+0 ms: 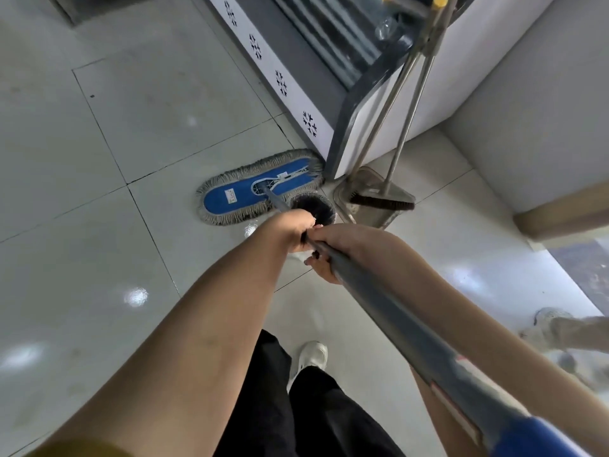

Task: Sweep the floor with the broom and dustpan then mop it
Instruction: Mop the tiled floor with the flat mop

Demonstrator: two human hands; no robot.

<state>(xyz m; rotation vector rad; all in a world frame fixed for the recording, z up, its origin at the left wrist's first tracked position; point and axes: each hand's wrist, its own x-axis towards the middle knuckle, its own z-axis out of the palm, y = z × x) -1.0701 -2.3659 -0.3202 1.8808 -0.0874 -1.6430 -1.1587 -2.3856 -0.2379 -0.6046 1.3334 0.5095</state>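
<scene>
From the head view, I have both hands on the mop handle [395, 311]. My left hand [296, 230] is curled round the shaft lower down. My right hand [333, 250] is wrapped round it just behind, the two nearly touching. Neither holds anything else.

The mop head [260, 189], a blue pad with a grey fringe, lies flat on the tiled floor [99, 192], ahead of my hands and slightly to the left. Its long axis runs from lower left to upper right, crosswise to the handle, which rises back toward my right shoulder. The pad's right tip sits at the corner of the white cabinet [286, 84]. The left hand is the nearer to the pad, so I judge it steers while the right drives.

The broom [382, 201] and dustpan [379, 217] stand propped against that cabinet corner, just to the right of the pad, so sweeping looks finished and mopping is the step in hand. A dark round brush-like object [314, 207] sits between the pad and the dustpan; I cannot tell what it is. Open tile lies to the left, so I judge the stroke should pull the pad that way, off the corner.
</scene>
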